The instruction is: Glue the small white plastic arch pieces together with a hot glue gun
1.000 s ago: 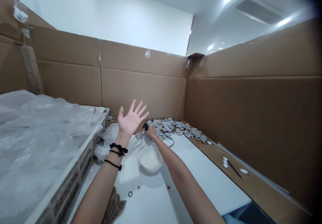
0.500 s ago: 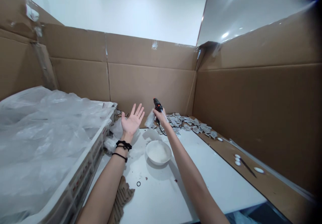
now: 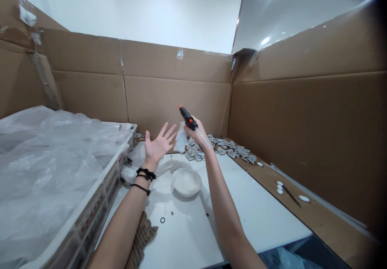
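My right hand is wrapped round a black and orange hot glue gun, held up above the table with its orange nozzle pointing up and to the left. A clear glue stick sticks out of its back end along my wrist. My left hand is raised to the left of the gun, palm showing and fingers spread, with nothing in it. Below and between both arms, a white bowl stands on the white tabletop. A crumpled clear plastic bag is behind, between my hands.
A white plastic crate filled with clear plastic bags takes up the left side. Several small grey pieces lie heaped at the back right. White oval pieces and a dark thin tool lie on the right. Cardboard walls surround the table.
My right hand has lifted the glue gun slightly, and its nozzle points further up and left. My left hand stays spread, tilted a little more to the right. The view has shifted slightly.
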`<state>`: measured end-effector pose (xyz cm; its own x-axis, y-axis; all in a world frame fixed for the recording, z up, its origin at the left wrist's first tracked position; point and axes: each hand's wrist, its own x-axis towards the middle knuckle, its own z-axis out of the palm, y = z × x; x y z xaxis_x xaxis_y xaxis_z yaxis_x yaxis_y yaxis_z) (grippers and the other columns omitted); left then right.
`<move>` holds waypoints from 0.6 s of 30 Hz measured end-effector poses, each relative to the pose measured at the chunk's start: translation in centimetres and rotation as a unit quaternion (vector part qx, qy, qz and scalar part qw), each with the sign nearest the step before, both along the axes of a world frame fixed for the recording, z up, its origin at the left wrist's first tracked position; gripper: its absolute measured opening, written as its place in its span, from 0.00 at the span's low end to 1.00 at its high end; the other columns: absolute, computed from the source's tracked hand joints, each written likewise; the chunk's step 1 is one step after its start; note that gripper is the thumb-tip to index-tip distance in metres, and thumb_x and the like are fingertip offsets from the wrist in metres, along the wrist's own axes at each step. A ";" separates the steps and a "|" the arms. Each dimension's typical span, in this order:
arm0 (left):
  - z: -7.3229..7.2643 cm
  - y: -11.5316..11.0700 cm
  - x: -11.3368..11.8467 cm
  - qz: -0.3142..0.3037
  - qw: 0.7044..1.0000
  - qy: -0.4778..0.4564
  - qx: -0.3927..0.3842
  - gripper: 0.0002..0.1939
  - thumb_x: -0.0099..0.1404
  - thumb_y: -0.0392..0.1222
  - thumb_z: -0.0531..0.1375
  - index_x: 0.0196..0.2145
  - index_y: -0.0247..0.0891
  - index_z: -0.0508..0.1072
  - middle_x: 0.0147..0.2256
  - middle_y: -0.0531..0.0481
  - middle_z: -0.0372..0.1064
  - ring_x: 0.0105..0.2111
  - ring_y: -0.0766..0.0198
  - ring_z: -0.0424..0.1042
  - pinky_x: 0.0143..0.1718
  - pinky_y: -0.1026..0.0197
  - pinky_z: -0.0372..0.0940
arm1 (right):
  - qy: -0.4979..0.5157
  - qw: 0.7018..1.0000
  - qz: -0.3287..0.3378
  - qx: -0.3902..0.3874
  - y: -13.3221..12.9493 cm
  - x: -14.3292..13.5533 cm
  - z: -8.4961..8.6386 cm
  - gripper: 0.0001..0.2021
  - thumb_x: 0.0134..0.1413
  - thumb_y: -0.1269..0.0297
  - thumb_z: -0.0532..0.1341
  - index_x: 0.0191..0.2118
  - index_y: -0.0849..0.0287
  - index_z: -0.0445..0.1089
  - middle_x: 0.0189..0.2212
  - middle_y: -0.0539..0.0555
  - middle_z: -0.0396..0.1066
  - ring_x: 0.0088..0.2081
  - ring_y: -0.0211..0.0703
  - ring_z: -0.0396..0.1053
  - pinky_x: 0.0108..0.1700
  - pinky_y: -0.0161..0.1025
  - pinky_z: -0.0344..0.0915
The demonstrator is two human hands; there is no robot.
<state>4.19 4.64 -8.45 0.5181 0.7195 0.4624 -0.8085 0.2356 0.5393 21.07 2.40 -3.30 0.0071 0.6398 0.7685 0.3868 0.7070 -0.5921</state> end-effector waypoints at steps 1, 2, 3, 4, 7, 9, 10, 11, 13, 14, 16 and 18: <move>0.3 -0.2 0.0 0.004 1.000 0.003 -0.001 0.38 0.60 0.65 0.42 0.62 0.42 0.53 0.61 0.40 0.52 0.60 0.46 0.50 0.54 0.40 0.50 | 0.004 1.000 -0.014 0.009 -0.3 0.4 0.3 0.07 0.38 0.66 0.53 0.29 0.59 0.59 0.23 0.46 0.58 0.25 0.35 0.54 0.29 0.33 0.54; 0.7 -0.4 0.0 0.010 1.000 0.007 0.001 0.38 0.60 0.66 0.41 0.62 0.43 0.53 0.61 0.41 0.52 0.61 0.46 0.50 0.55 0.39 0.49 | 0.009 0.999 -0.029 0.017 -0.6 0.8 0.5 0.07 0.38 0.66 0.53 0.29 0.59 0.59 0.23 0.46 0.58 0.25 0.36 0.54 0.30 0.34 0.54; 0.9 -0.5 0.0 0.015 1.000 0.010 0.004 0.38 0.60 0.66 0.40 0.62 0.43 0.53 0.61 0.41 0.52 0.61 0.45 0.50 0.55 0.37 0.48 | 0.013 0.999 -0.045 0.023 -0.8 1.2 0.7 0.06 0.38 0.66 0.53 0.28 0.59 0.59 0.23 0.47 0.59 0.26 0.36 0.55 0.30 0.34 0.54; 1.2 -0.6 0.0 0.018 1.000 0.012 0.008 0.38 0.60 0.66 0.39 0.62 0.44 0.53 0.61 0.42 0.52 0.61 0.45 0.50 0.55 0.36 0.48 | 0.017 0.997 -0.064 0.027 -1.0 1.7 0.9 0.06 0.38 0.66 0.54 0.28 0.59 0.59 0.23 0.47 0.59 0.26 0.36 0.55 0.30 0.34 0.54; 1.6 -0.6 -0.2 0.018 1.000 0.012 0.021 0.39 0.59 0.67 0.39 0.62 0.45 0.53 0.61 0.42 0.52 0.61 0.44 0.50 0.55 0.34 0.47 | 0.041 0.992 -0.118 0.033 -1.6 3.4 1.3 0.06 0.37 0.66 0.55 0.27 0.59 0.60 0.23 0.47 0.60 0.26 0.36 0.56 0.30 0.35 0.54; 1.8 -0.6 -0.2 0.011 0.999 0.012 0.027 0.39 0.59 0.67 0.39 0.62 0.44 0.53 0.61 0.41 0.53 0.61 0.45 0.51 0.55 0.35 0.47 | 0.075 0.987 -0.143 0.023 -2.0 4.4 1.4 0.06 0.38 0.65 0.56 0.27 0.59 0.60 0.23 0.47 0.60 0.25 0.36 0.57 0.29 0.34 0.55; 1.8 -0.6 -0.2 0.008 0.999 0.016 0.030 0.39 0.60 0.67 0.39 0.62 0.43 0.53 0.61 0.41 0.53 0.61 0.45 0.51 0.56 0.35 0.47 | 0.095 0.985 -0.146 0.011 -2.2 4.8 1.3 0.07 0.38 0.65 0.57 0.27 0.59 0.61 0.23 0.47 0.60 0.25 0.36 0.57 0.29 0.34 0.55; 1.9 -0.6 -0.2 0.006 0.999 0.022 0.031 0.39 0.60 0.66 0.39 0.62 0.43 0.54 0.60 0.41 0.54 0.61 0.45 0.51 0.56 0.36 0.47 | 0.114 0.983 -0.141 -0.005 -2.4 5.2 1.3 0.07 0.38 0.64 0.57 0.28 0.59 0.61 0.23 0.47 0.60 0.25 0.35 0.57 0.28 0.34 0.55; 2.0 -0.6 -0.2 0.005 0.999 0.038 0.030 0.39 0.60 0.66 0.39 0.61 0.42 0.55 0.60 0.41 0.54 0.61 0.46 0.50 0.56 0.37 0.48 | 0.145 0.982 -0.119 -0.038 -2.7 5.6 1.1 0.09 0.39 0.61 0.58 0.30 0.59 0.62 0.23 0.47 0.59 0.24 0.35 0.57 0.26 0.33 0.55; 2.1 -0.6 -0.3 0.006 0.999 0.045 0.027 0.39 0.60 0.67 0.39 0.61 0.42 0.55 0.60 0.41 0.54 0.61 0.47 0.50 0.56 0.38 0.48 | 0.156 0.981 -0.105 -0.049 -2.9 5.7 1.0 0.10 0.40 0.60 0.58 0.31 0.59 0.62 0.23 0.47 0.59 0.24 0.35 0.57 0.26 0.33 0.56; 2.1 -0.4 -0.3 0.006 0.998 0.052 0.022 0.39 0.60 0.67 0.40 0.61 0.42 0.55 0.60 0.41 0.54 0.61 0.47 0.49 0.56 0.39 0.49 | 0.173 0.981 -0.074 -0.055 -3.2 5.7 0.9 0.11 0.42 0.59 0.58 0.32 0.59 0.62 0.24 0.47 0.59 0.25 0.34 0.58 0.27 0.32 0.56; 2.2 0.0 -0.3 0.001 0.997 0.074 0.029 0.39 0.60 0.67 0.41 0.60 0.41 0.57 0.60 0.40 0.55 0.61 0.47 0.51 0.56 0.40 0.51 | 0.193 0.979 -0.041 -0.055 -3.5 5.5 0.9 0.11 0.42 0.59 0.59 0.32 0.59 0.61 0.25 0.47 0.59 0.25 0.34 0.58 0.28 0.32 0.57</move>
